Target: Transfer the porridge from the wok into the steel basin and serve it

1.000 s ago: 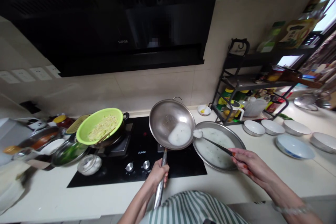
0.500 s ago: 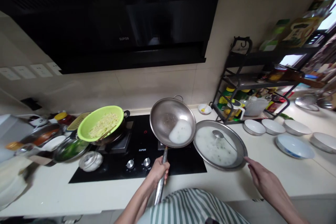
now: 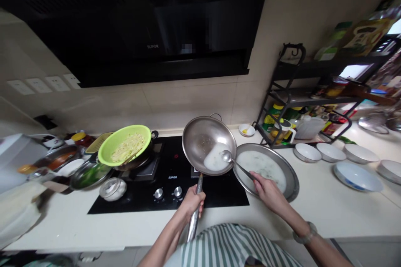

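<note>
My left hand (image 3: 192, 201) is wrapped round the handle of a steel wok (image 3: 197, 144), which is tilted to the right over the hob. White liquid (image 3: 213, 159) with small bits lies pooled in the wok's lower right side. In my right hand (image 3: 266, 190) is a ladle (image 3: 226, 156), its bowl over that pool. Whether the ladle's bowl touches the liquid I cannot tell. Below my right hand a wide metal basin (image 3: 293, 179) holds white liquid with green flecks, its rim close against the wok's right edge.
A green basin (image 3: 105, 150) of pale shreds rests on a pot at the hob's (image 3: 169, 194) left. Beside it stand a glass jar (image 3: 112, 190) and a pan of greens (image 3: 90, 175). Several bowls (image 3: 307, 152) and a black rack (image 3: 291, 91) are on the right.
My right hand has moved left with the ladle, out of the metal basin and over to the wok. My left hand keeps its hold on the wok's handle.
</note>
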